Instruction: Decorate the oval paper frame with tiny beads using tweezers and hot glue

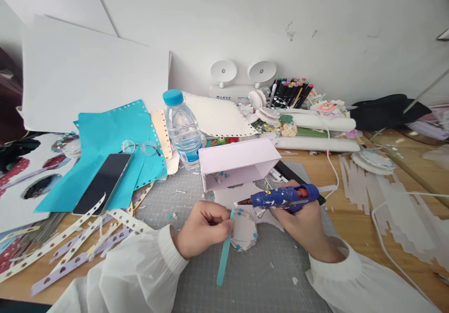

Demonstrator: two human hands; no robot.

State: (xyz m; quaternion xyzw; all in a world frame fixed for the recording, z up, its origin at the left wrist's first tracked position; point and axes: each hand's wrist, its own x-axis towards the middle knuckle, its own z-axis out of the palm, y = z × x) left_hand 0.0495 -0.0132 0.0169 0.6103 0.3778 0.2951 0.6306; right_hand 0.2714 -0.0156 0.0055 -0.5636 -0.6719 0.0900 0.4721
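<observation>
Between the thumb and fingers of my left hand (205, 229) is a teal craft stick (224, 261), slanting down toward me. My right hand (305, 229) is wrapped round a blue glue gun (280, 198) flecked with white. Its dark nozzle points left and meets the stick's upper end, where a bit of white shows. Below them a round white disc (247, 233) with blue specks on its rim lies on the grey cutting mat (273, 280). A pale lilac open box (238, 156) stands just behind, with blue bits inside.
A water bottle (182, 126) stands behind my left hand. Further left are a phone (105, 182), glasses (149, 148), teal paper (94, 135) and punched paper strips (77, 257). Markers (291, 93) stand at the back. A white cable (382, 238) runs along the right.
</observation>
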